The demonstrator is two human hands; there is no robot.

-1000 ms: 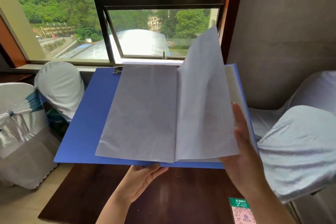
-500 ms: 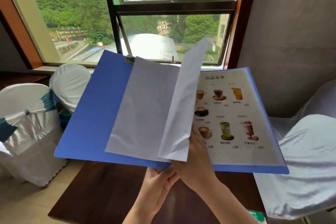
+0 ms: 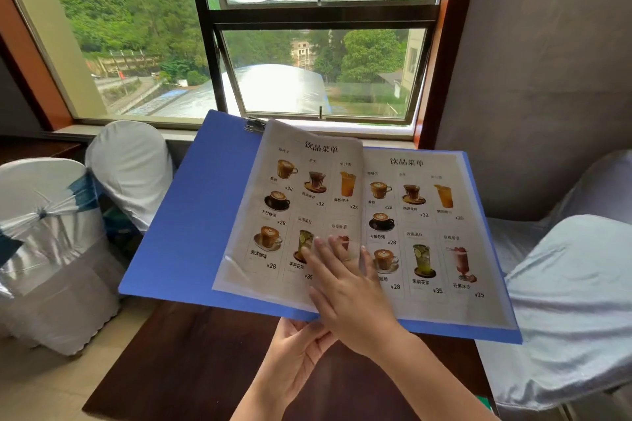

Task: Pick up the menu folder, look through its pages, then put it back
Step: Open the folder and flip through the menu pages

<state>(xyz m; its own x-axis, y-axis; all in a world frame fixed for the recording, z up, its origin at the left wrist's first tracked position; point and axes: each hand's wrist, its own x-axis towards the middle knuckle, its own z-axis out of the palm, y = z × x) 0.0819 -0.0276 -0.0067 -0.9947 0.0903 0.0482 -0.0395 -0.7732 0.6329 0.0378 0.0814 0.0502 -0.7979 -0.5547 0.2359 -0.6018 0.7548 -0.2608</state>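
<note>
Window behind; two hands: left grips menu folder, right flat, spread.

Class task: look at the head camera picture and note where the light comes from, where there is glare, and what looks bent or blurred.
Head view: daylight enters through the dark-framed window; the pale curved roof outside is blown out; the window frame bows from wide-angle distortion; the right hand on the open blue menu folder is slightly motion-blurred.

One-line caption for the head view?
Left hand holds the open blue menu folder from below while the right hand presses a drinks page flat.
</note>
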